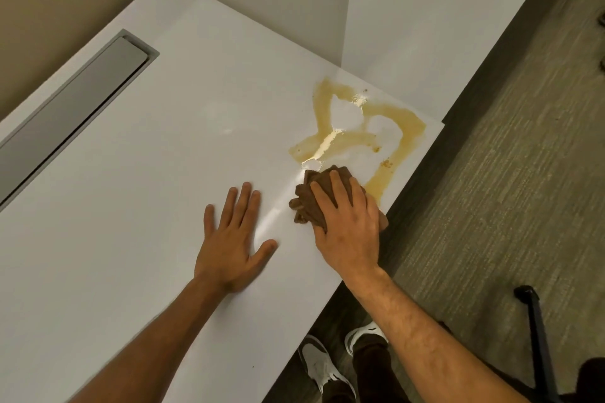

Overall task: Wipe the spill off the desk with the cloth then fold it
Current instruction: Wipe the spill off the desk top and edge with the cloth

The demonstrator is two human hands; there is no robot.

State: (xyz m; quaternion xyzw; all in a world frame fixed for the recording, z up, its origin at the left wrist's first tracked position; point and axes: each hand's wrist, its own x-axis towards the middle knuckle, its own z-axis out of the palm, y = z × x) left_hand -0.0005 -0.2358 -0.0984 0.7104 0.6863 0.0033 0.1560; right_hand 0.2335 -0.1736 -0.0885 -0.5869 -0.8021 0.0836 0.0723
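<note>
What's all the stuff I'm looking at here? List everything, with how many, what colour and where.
desk: one, white, fills the left and middle of the view
spill: one, yellow-brown streaks, near the desk's far right corner
cloth: one, brown, bunched, at the near edge of the spill
cable tray lid: one, grey, set into the desk at left
partition walls: white, behind the desk
carpet: grey-green, at right
chair leg: one, black, lower right
shoes: two, white, below the desk edge
left hand: flat on the desk
right hand: presses the cloth
</note>
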